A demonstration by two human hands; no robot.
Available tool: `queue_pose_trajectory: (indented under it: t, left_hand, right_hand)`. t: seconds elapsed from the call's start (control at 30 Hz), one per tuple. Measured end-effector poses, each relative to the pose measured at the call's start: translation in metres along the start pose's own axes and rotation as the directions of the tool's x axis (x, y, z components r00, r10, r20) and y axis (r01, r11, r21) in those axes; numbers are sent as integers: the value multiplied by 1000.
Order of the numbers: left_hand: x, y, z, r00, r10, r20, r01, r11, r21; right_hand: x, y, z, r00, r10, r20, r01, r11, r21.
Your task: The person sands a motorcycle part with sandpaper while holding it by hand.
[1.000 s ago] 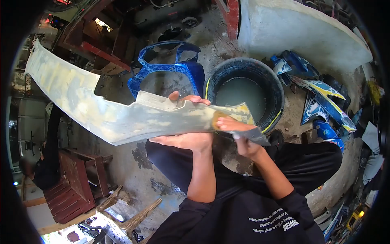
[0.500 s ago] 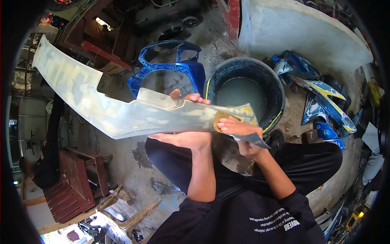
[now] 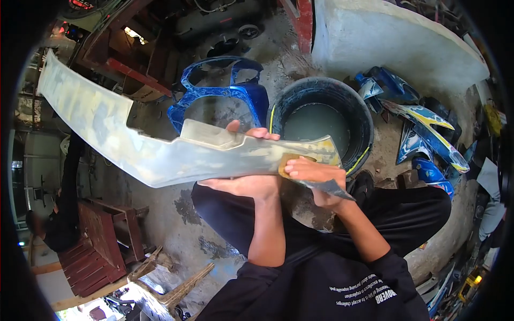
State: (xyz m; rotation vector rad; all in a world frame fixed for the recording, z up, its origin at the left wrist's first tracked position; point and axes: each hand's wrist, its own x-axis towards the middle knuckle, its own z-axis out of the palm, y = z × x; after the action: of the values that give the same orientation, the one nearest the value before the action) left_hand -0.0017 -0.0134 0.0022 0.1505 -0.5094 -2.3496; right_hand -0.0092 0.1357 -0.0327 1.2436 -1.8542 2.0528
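A long, curved vehicle body panel [image 3: 160, 155], patchy white, grey and pale yellow, stretches across the view from upper left to the bucket. My left hand [image 3: 250, 185] grips it from below near the middle, its palm under the near edge and fingertips showing over the far edge. Pressed on the panel's right end is my right hand [image 3: 316, 172], closed around a folded sheet of sandpaper [image 3: 334, 188]. The sheet's brown side lies under the fingertips, and a dark grey flap hangs out near the wrist.
Behind the panel's right end stands a black bucket [image 3: 367, 115] with cloudy water. A blue frame-like body part [image 3: 256, 99] lies left of it; several blue, white and yellow fairings [image 3: 423, 125] lie right. Another person [image 3: 59, 224] is near a red wooden bench [image 3: 99, 235] at left.
My right hand and the sandpaper have shifted slightly left along the panel. The panel's left end sits slightly lower and further left. My left hand keeps its hold.
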Motion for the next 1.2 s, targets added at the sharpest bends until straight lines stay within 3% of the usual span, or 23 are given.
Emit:
queue_pose_trajectory:
  t: [0.07,0.1,0.17,0.23,0.33,0.4,0.47,0.53,0.6,0.63,0.73,0.87,1.0,1.13,1.2]
  left_hand:
    - [0,-5,0,993,-10,122,18,998,-59]
    - [2,-6,-6,980,-9,197,26,996,-84]
    - [0,0,-7,975,-35,218,60,992,-110]
    - [-1,3,-5,971,-46,236,79,988,-133]
    - [-3,8,-4,980,-91,179,128,969,-209]
    - [0,2,-13,980,-40,193,70,986,-151]
    - [-1,-1,-15,979,-73,191,58,995,82]
    - [-1,-4,-16,981,-73,178,52,992,119]
    - [0,-3,-14,944,-108,312,174,966,-191]
    - [2,0,-18,915,-132,381,216,958,-187]
    - [2,6,-15,953,-87,291,157,961,-228]
    - [2,5,-18,963,-90,253,129,981,-145]
    - [1,0,-16,978,-31,208,57,991,-121]
    - [3,12,-12,988,-16,155,31,995,-96]
    - [5,21,-9,993,21,114,-17,999,-32]
  right_hand:
    - [7,2,1,1000,19,-2,-19,999,-43]
    - [23,-3,10,999,-49,8,49,998,-50]
    - [45,-12,17,992,-123,21,124,990,-65]
    - [56,-17,22,985,-157,67,155,987,36]
    - [36,-17,13,986,-73,150,84,994,-67]
    - [17,-11,-7,983,-72,166,87,992,-87]
    - [-4,4,-14,996,-14,86,26,990,-138]
    - [6,2,-1,999,-29,28,33,985,-169]
    - [33,-9,11,993,-99,65,107,983,-149]
    - [47,-13,18,987,-138,83,149,980,-136]
    - [59,-20,28,982,-168,83,176,979,-104]
    - [21,-4,3,982,-78,170,108,979,-175]
    - [7,9,-1,996,-62,60,75,964,-256]
    - [55,-18,28,984,-150,96,158,984,-79]
    - [53,-17,28,983,-139,121,151,983,-100]
